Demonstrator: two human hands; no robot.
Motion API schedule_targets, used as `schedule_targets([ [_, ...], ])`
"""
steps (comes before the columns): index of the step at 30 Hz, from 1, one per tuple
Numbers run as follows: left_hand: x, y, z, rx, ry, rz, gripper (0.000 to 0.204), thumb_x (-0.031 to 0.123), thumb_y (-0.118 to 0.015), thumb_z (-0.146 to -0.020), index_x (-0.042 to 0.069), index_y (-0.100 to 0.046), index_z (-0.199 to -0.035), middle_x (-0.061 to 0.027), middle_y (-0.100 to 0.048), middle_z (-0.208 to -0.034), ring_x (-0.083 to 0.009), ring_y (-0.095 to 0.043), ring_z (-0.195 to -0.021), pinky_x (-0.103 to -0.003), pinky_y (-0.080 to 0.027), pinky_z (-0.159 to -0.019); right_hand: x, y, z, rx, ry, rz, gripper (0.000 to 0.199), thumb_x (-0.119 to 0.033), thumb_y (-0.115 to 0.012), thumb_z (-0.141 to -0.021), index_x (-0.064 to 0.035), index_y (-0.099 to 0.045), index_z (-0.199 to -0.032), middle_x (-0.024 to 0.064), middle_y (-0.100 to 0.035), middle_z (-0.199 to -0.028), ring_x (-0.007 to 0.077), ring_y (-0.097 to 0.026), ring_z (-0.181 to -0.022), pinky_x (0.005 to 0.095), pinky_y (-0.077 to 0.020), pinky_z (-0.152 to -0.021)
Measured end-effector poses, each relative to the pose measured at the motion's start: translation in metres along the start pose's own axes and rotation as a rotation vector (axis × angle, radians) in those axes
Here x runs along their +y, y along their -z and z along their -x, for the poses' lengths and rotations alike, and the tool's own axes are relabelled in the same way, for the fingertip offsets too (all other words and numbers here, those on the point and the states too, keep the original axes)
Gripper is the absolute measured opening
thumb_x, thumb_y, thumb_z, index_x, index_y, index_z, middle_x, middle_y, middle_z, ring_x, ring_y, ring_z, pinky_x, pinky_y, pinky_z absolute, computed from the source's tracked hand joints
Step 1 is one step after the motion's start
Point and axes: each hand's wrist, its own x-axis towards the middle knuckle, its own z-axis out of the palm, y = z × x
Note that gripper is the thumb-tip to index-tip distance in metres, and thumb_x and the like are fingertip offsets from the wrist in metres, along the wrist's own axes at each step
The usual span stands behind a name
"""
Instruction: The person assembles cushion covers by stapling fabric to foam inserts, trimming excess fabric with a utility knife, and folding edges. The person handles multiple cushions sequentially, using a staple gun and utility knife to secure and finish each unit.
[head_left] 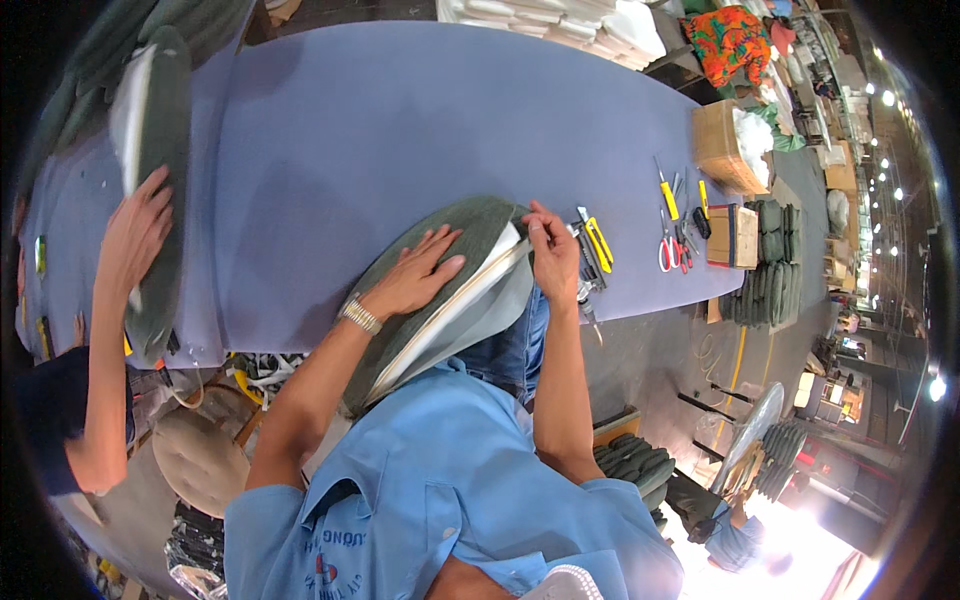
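A round seat cushion [470, 222] with a dark green fabric cover leans tilted between the table's near edge and my body. Its open side faces me and shows a white and tan layered edge [445, 318], with a paler green flap [490, 312] hanging below. My left hand [415, 277], a metal watch at its wrist, lies flat on the green top with fingers stretched. At the cushion's far right end, my right hand [552, 245] pinches the rim of the cover between thumb and fingers. Exactly what part sits in that pinch is partly hidden.
The blue-grey table [400, 110] stretches ahead. Right of me lie a yellow cutter [597, 243], red-handled scissors [667, 248] and a yellow screwdriver [668, 198], near a wooden box [733, 237] and a carton [725, 150]. Leftward, a co-worker's hand [140, 235] touches another green cushion [165, 130].
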Motion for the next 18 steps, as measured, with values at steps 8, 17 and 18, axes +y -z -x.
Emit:
schedule_targets([
  [8, 0.043, -0.007, -0.038, -0.139, -0.121, -0.168, 0.105, 0.072, -0.056, -0.091, 0.009, -0.016, -0.165, -0.0132, -0.010, -0.173, -0.0340, -0.007, -0.159, -0.062, -0.012, -0.124, -0.026, 0.008, 0.010, -0.085, 0.010, 0.094, 0.043, -0.037, -0.058, -0.105, 0.0045, -0.068, -0.101, 0.0256, -0.059, -0.141, 0.0348, -0.059, -0.128, 0.0409, -0.0478, -0.102],
  [17, 0.050, -0.015, -0.035, -0.064, -0.174, -0.259, 0.107, 0.055, -0.074, -0.084, 0.009, -0.019, -0.164, -0.0145, -0.014, -0.172, -0.0345, -0.011, -0.159, -0.065, -0.017, -0.122, -0.044, -0.008, 0.012, -0.084, -0.078, 0.226, 0.038, -0.027, -0.063, -0.101, 0.0062, -0.062, -0.083, 0.0262, -0.053, -0.148, 0.0405, -0.049, -0.140, 0.0442, -0.0428, -0.109],
  [18, 0.051, -0.016, -0.035, -0.055, -0.162, -0.258, 0.105, 0.051, -0.074, -0.084, 0.009, -0.019, -0.164, -0.0143, -0.015, -0.172, -0.0345, -0.012, -0.159, -0.065, -0.018, -0.122, -0.037, -0.006, 0.015, -0.071, -0.068, 0.175, 0.036, -0.024, -0.063, -0.101, 0.0064, -0.061, -0.081, 0.0256, -0.051, -0.151, 0.0400, -0.047, -0.142, 0.0435, -0.0413, -0.111],
])
